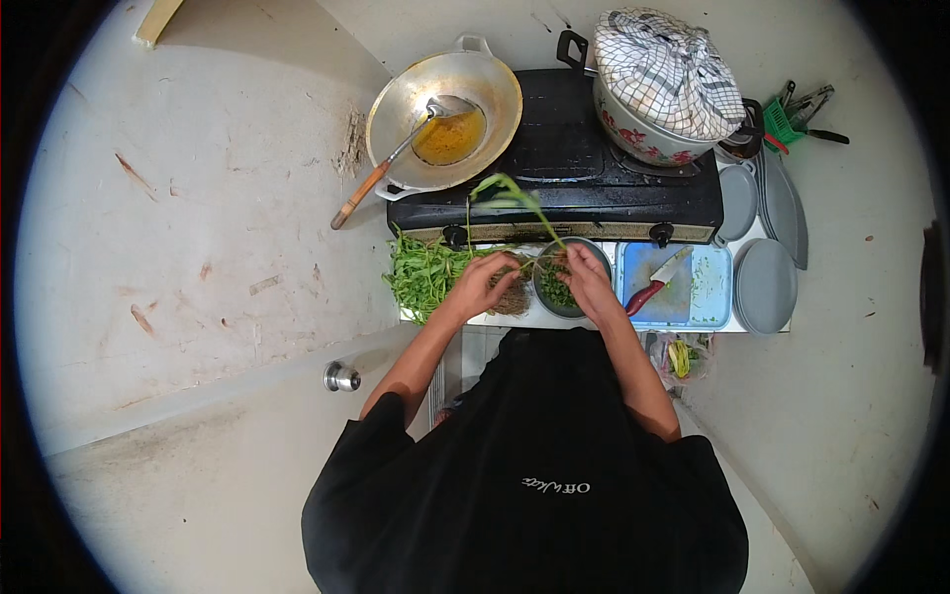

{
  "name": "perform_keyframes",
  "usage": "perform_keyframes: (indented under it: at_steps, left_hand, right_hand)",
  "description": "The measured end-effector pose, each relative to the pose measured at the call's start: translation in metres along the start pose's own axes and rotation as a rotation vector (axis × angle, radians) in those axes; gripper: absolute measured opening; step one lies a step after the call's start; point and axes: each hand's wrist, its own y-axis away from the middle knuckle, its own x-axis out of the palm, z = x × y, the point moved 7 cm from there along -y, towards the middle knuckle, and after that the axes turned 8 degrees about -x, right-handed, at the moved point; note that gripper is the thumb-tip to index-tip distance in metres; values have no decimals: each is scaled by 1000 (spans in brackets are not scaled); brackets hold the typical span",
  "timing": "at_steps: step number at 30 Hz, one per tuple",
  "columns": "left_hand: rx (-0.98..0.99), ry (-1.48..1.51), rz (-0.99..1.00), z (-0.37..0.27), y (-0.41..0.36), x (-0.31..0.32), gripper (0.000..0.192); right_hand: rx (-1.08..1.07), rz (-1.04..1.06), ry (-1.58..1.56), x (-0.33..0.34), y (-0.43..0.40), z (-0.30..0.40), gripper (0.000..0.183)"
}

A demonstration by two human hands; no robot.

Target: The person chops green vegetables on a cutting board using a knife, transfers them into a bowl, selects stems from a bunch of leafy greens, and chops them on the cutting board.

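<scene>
A leafy green stem [536,210] rises from the fingertips of my right hand [590,282] and bends over toward the stove. My left hand [482,286] pinches its thin lower end, just left of the other hand. Under my right hand sits a round grey bowl [545,301] with small green leaves [557,288] in it. A heap of leafy greens [427,271] lies on the counter beside my left hand. Its brown roots [512,298] point toward the bowl and are partly covered by the fingers.
Behind the hands stands a black gas stove [553,134], bearing a wok [386,96] with oil and a spatula [378,174], plus a cloth-covered pot [646,137]. Rightward, a red-handled knife [646,295] lies on a blue tray [712,297], near grey plates [768,286].
</scene>
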Motion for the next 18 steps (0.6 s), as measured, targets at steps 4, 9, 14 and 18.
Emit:
perform_keyframes:
  at_steps: [4, 9, 14, 18]
  left_hand:
    - [-135, 240, -133, 8, 14, -17, 17]
    - [-62, 328, -461, -14, 22, -73, 12]
    - [-110, -28, -186, -24, 4, -100, 9]
    - [-243, -449, 53, 39, 8, -63, 25]
  right_hand:
    - [-61, -26, -39, -11, 0, 11, 18]
    - [-82, -32, -7, -19, 1, 17, 15]
    - [-86, -63, 9, -29, 7, 17, 15]
    - [-74, -74, 35, -32, 9, 8, 16]
